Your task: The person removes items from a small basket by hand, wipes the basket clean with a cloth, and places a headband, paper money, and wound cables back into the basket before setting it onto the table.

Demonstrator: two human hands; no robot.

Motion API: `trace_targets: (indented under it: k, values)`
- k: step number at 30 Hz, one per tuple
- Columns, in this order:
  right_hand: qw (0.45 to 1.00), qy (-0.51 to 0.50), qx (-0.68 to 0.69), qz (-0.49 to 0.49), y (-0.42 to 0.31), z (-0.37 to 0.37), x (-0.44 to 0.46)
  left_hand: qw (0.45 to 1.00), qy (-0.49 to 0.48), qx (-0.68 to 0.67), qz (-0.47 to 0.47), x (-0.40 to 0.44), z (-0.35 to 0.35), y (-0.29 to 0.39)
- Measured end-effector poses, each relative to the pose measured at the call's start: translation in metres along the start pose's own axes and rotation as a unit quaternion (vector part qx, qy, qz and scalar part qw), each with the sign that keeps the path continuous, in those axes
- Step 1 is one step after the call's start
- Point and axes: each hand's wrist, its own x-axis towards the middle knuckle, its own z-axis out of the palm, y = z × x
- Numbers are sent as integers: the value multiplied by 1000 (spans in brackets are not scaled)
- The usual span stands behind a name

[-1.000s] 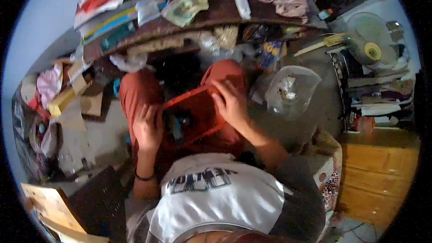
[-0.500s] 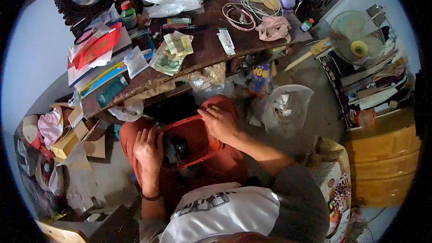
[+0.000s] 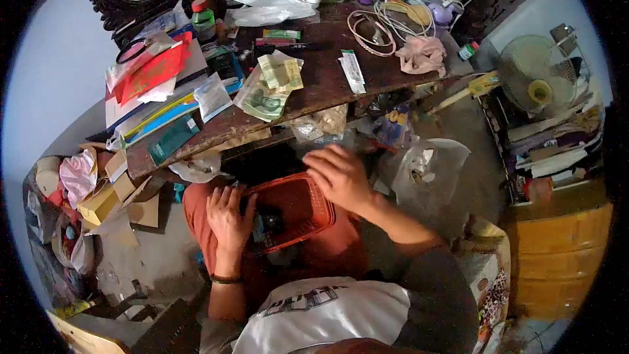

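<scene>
A red plastic basket [image 3: 331,213] rests on the lap, between the knees. Small dark items [image 3: 270,223] lie in its left part, too shadowed to name. My left hand [image 3: 228,219] grips the basket's left edge, thumb toward the inside and fingers over the outer side. Above the right rim hovers my right hand [image 3: 342,180], its fingers loosely bent and slightly blurred, apparently apart from the basket. Nothing shows in its fingers; the palm side is hidden.
Ahead is a dark wooden table [image 3: 314,88] with banknotes [image 3: 267,95], papers, a coiled cable [image 3: 409,13] and a green bottle [image 3: 203,23]. Right of my knees stands a clear plastic bag [image 3: 432,167]; a fan [image 3: 538,75] is beyond. Cardboard boxes [image 3: 105,206] lie left.
My right hand has lifted off the basket's right rim and moved up. My left hand stays on the left edge. The whole view has shifted slightly.
</scene>
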Motion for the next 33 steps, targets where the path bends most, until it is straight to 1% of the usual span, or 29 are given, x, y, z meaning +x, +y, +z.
trace_targets:
  k: [2, 4, 5, 6, 8, 9, 10, 12, 13, 15, 16, 19, 22, 23, 24, 25, 26, 28, 29, 30, 31, 32, 33]
  values:
    - [999, 43, -20, -13, 0, -24, 29, 1000, 18, -22, -3, 1, -3, 2]
    - [997, 58, -19, -36, 13, -39, 59, 998, 46, -47, -5, 0, -5, 2]
    - [998, 63, -6, -17, 21, -41, 73, 997, 56, -60, -11, 0, -6, 2]
    - [995, 92, -10, -38, 31, -40, 89, 995, 66, -74, -15, 1, -7, 3]
    - [994, 97, -32, -45, 57, -39, 121, 993, 77, -92, -24, 2, -6, 2]
    - [996, 85, -21, -1, 62, -39, 137, 992, 78, -93, -30, -1, -5, -1]
    - [995, 97, -31, -2, 78, -33, 153, 992, 78, -95, -36, -2, -4, -2]
    - [993, 68, -89, 36, 103, -28, 188, 991, 79, -106, -31, -1, -5, -2]
    - [994, 12, -97, 59, 113, -27, 205, 990, 77, -111, -29, -2, -6, -2]
    - [988, -27, -147, 30, 151, -10, 227, 989, 103, -104, -25, -3, -4, -1]
    - [984, -45, -172, 15, 158, -5, 234, 988, 116, -101, -23, -3, -4, -1]
    - [980, -127, -145, 42, 171, -4, 246, 991, 66, -106, -48, -1, -9, 0]
    - [999, 0, -40, 14, 170, -10, 244, 990, 126, -49, -33, -9, -2, -4]
    - [996, 6, 49, 68, 169, -18, 242, 990, 110, -80, -37, -9, -4, -5]
    - [990, 20, 102, 93, 157, -30, 237, 988, 96, -111, -41, -7, -9, -6]
    - [968, 1, 226, 110, 140, -43, 229, 985, 84, -143, -44, -5, -12, -6]
    - [929, -19, 347, 127, 121, -53, 218, 979, 92, -171, -55, -3, -15, -4]
    - [889, -43, 431, 149, 78, -65, 185, 965, 106, -225, -80, -3, -20, -1]
    - [863, -56, 475, 162, 59, -66, 167, 929, 128, -322, -131, -4, -17, 7]
    - [872, -76, 460, 147, 46, -66, 150, 904, 128, -380, -152, 0, -23, 18]
    - [859, -87, 481, 151, 28, -64, 132, 869, 89, -449, -186, 3, -28, 30]
    - [844, -97, 503, 155, 8, -60, 114, 826, 72, -529, -181, 11, -29, 42]
    - [853, -109, 486, 158, -10, -56, 97, 797, 50, -576, -174, 19, -30, 53]
